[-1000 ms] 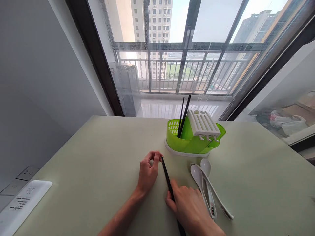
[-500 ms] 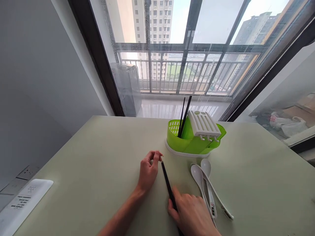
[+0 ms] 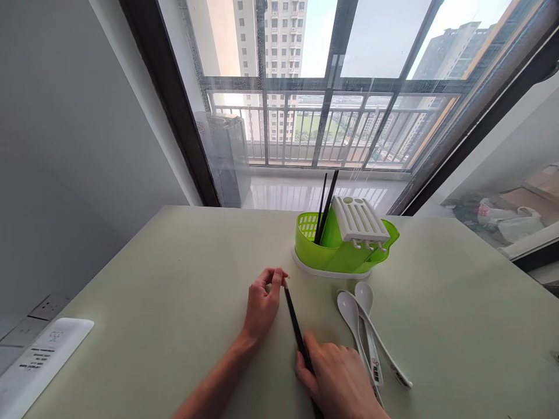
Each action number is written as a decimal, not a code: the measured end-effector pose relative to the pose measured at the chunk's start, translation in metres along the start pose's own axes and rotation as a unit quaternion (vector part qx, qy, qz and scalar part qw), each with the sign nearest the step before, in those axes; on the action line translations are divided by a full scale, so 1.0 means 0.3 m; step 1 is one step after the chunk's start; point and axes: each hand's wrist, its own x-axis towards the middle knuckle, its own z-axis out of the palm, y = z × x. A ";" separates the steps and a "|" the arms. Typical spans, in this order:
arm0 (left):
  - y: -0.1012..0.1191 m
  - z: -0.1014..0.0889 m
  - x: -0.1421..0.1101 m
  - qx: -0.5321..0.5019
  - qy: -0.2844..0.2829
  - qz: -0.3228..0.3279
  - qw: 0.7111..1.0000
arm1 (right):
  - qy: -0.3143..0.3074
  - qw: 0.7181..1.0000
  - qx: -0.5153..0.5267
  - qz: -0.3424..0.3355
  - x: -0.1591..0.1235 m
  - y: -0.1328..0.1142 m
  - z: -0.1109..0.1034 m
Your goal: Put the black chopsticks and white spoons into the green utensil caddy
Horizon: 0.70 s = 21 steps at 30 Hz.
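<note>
Holding (head view): the right hand is closed round a black chopstick; whether one stick or several, I cannot tell.
Left hand: fingertips bunched at the chopstick's far end; pinching or merely touching, unclear.
Chopstick: aslant, from mid-table toward the near edge of the table.
Slide: right hand and chopstick have shifted slightly toward that edge, the left hand about where it was; so the work is still between both hands.
Green holder: near the far edge, right of centre, upright chopsticks in its left compartment.
White spoons: crossed, toward the right edge from the right hand.
</note>
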 end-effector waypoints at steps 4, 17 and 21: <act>-0.004 -0.001 0.001 0.000 -0.001 0.001 1.000 | -0.020 1.000 0.006 -0.015 0.008 0.004 -0.022; -0.008 0.001 0.000 0.008 -0.013 0.007 1.000 | 0.015 0.999 0.029 -0.022 0.012 0.012 0.004; -0.010 0.000 0.001 0.009 -0.015 0.007 1.000 | 0.011 0.999 0.042 -0.012 0.010 0.009 0.003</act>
